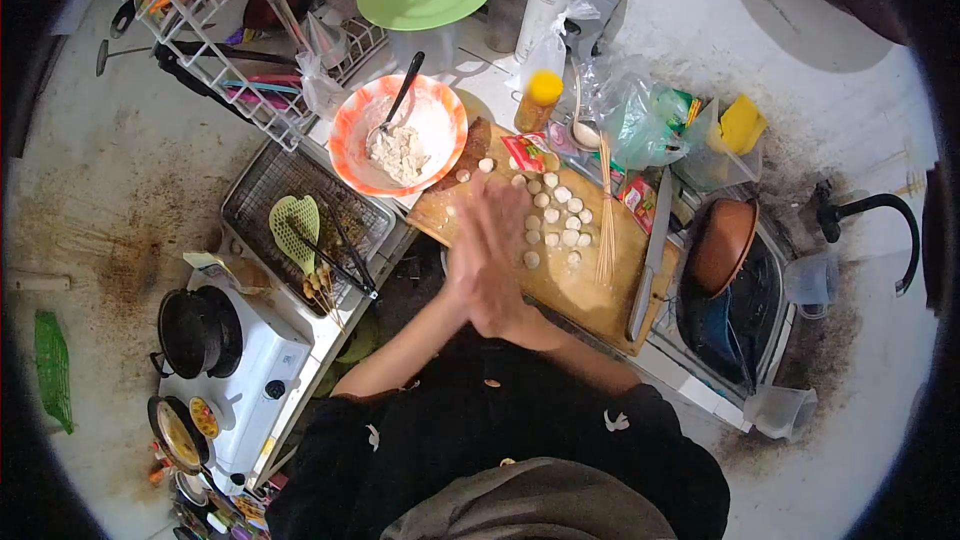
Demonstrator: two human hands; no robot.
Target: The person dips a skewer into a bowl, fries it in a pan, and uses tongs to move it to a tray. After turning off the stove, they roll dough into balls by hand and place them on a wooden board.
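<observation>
Palm against palm, my left hand (467,265) and my right hand (503,275) are pressed together over the near left part of a wooden cutting board (590,305). Their fingers point away from me and are blurred at the tips. Anything between the palms is hidden. Several small round white dough balls (552,215) lie on the board just right of my hands. Beyond my left hand stands an orange and white bowl (345,150) holding floury dough (400,153) and a dark-handled spoon (403,90).
On the board's right lie bamboo skewers (606,230) and a large knife (652,250). Behind are a yellow-lidded jar (538,102), a ladle (583,125) and plastic bags (635,110). A sink with a brown pan (722,245) is right; a wire-rack tray (250,202) and stove (265,340) are left.
</observation>
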